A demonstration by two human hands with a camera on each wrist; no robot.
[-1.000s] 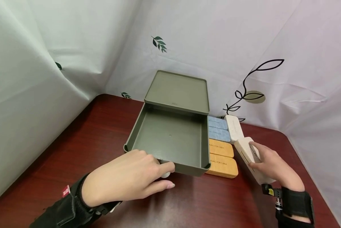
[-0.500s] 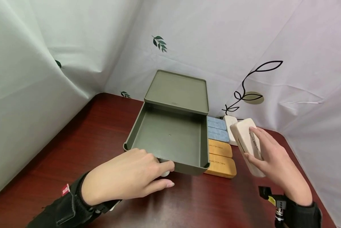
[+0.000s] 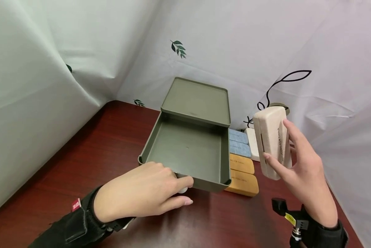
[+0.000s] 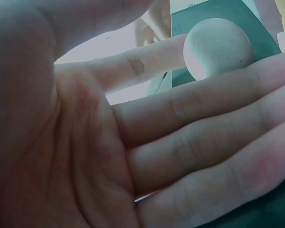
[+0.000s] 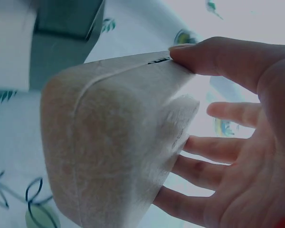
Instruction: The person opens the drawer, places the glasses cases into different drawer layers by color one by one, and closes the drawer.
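Your right hand (image 3: 309, 175) has the off-white case (image 3: 270, 137) gripped between thumb and fingers, raised right of the open drawer (image 3: 185, 151), long axis near upright in the head view. Case: wedge-shaped, rounded corners, mottled leathery finish, seam running across the end, dark lettering on one face. Your left hand (image 3: 142, 194) is at the drawer front, fingers extended, index beside the round white knob (image 4: 221, 50). Blue cases (image 3: 239, 148) and mustard cases (image 3: 242, 182) lie beside the drawer.
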